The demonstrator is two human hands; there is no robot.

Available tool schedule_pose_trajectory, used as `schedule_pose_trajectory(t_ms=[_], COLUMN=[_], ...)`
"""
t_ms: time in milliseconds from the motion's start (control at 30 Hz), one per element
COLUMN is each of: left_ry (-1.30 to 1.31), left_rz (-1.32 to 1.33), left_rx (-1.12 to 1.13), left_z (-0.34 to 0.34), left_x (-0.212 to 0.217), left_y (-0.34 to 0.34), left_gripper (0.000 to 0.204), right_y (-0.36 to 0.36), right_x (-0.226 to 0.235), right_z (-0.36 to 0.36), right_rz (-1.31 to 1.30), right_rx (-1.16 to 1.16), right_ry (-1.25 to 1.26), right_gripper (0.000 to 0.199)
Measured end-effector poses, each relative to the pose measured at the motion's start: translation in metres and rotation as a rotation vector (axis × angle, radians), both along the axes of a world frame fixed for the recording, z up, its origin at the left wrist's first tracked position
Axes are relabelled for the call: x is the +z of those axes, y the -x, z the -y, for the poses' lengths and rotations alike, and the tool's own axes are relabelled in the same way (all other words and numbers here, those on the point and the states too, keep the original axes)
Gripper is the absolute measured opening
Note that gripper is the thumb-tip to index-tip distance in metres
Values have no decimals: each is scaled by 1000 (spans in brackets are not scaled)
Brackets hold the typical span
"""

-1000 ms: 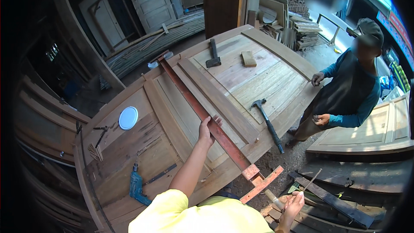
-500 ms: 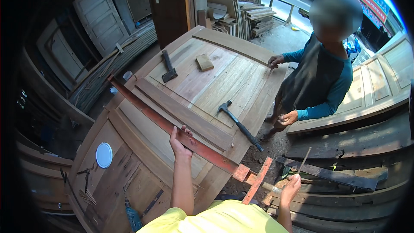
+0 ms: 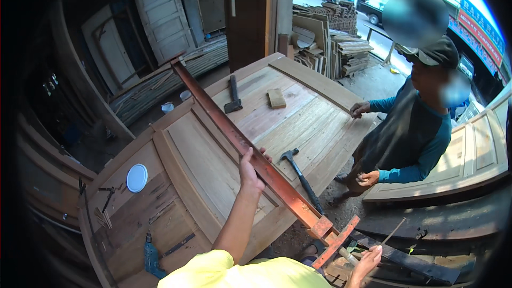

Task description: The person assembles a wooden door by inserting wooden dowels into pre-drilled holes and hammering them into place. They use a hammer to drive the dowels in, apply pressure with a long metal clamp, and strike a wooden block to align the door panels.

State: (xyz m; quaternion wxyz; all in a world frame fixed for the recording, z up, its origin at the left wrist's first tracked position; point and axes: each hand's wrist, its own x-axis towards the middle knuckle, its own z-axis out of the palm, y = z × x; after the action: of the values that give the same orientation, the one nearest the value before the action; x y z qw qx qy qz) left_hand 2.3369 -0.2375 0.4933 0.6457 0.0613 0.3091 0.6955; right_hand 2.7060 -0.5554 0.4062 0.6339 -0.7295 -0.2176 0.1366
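Observation:
A long red metal bar clamp (image 3: 285, 193) slants across the wooden door panel (image 3: 298, 125), its far end raised beyond the panel's left edge. My left hand (image 3: 252, 175) is wrapped around the bar near its middle, thumb on top. At the near end, a crosspiece (image 3: 337, 242) and a pale screw end (image 3: 349, 257) stick out past the panel. My right hand (image 3: 368, 260) is closed on the thin turning rod (image 3: 394, 230) beside the screw. Under the bar lies a claw hammer (image 3: 303, 178) with a dark handle.
A hatchet-like hammer (image 3: 233, 96) and a wood block (image 3: 277, 98) lie on the panel. A white lid (image 3: 137, 178) and blue drill (image 3: 151, 256) lie at left. A co-worker (image 3: 410, 128) stands at the right edge, a hand on the panel. Planks (image 3: 416, 258) lie lower right.
The view has turned, shifting the scene right and down. The clamp's far end has swung up and away over the panel. Both my hands have kept their hold on it.

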Motion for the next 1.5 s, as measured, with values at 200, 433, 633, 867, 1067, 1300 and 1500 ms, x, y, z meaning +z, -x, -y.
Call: schedule_pose_trajectory(t_ms=[200, 433, 633, 867, 1067, 1300, 1500], left_ry=[3, 14, 79, 123, 139, 169, 181], left_rz=[51, 5, -4, -10, 89, 35, 116], left_rx=[-79, -77, -159, -233, -150, -118, -108], left_z=[-38, -96, -168, -270, -375, -449, -496], left_x=[-12, -15, -47, -64, -91, -114, -106], left_y=[-89, -210, -250, -274, -276, -260, -254], left_gripper=[29, 29, 43, 45, 39, 41, 42], right_y=[-54, -174, -188, -207, -234, -227, -215], right_x=[56, 21, 69, 51, 8, 19, 81], right_z=[-21, -64, -121, -212, -312, -393, -446], right_rz=[0, -97, -23, 292, 320, 216, 155], right_rx=[-22, -77, -10, 91, 105, 279, 430], right_ry=[61, -119, -22, -39, -22, -75, -131], right_gripper=[35, 41, 30, 37, 40, 45, 43])
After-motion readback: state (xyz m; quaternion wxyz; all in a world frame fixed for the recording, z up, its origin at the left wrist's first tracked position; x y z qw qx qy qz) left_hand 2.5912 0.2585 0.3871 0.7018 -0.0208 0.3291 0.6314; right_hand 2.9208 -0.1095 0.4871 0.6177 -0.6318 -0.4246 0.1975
